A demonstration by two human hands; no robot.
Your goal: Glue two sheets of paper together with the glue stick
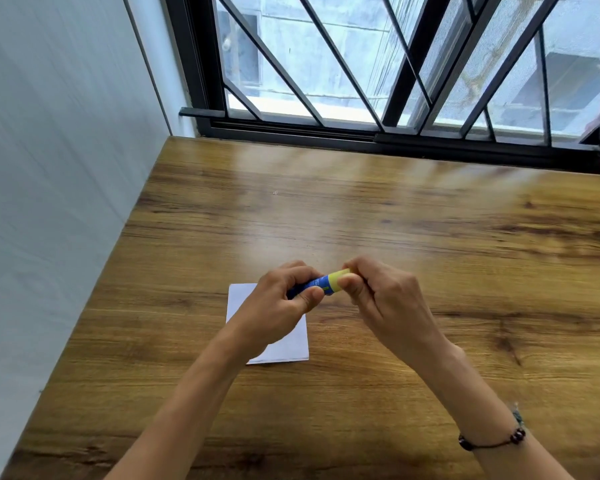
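A glue stick (321, 283) with a blue body and a yellow cap is held level above the table, between both hands. My left hand (278, 306) grips the blue body. My right hand (378, 299) pinches the yellow cap end with thumb and fingers. White paper (291, 344) lies flat on the wooden table (430, 237) under my left hand and wrist, which hide much of it. A second edge shows along its bottom, so it looks like more than one sheet stacked.
A white wall (49, 202) runs along the table's left edge. A window with black bars (395, 81) stands behind the far edge. A beaded bracelet (492, 441) is on my right wrist.
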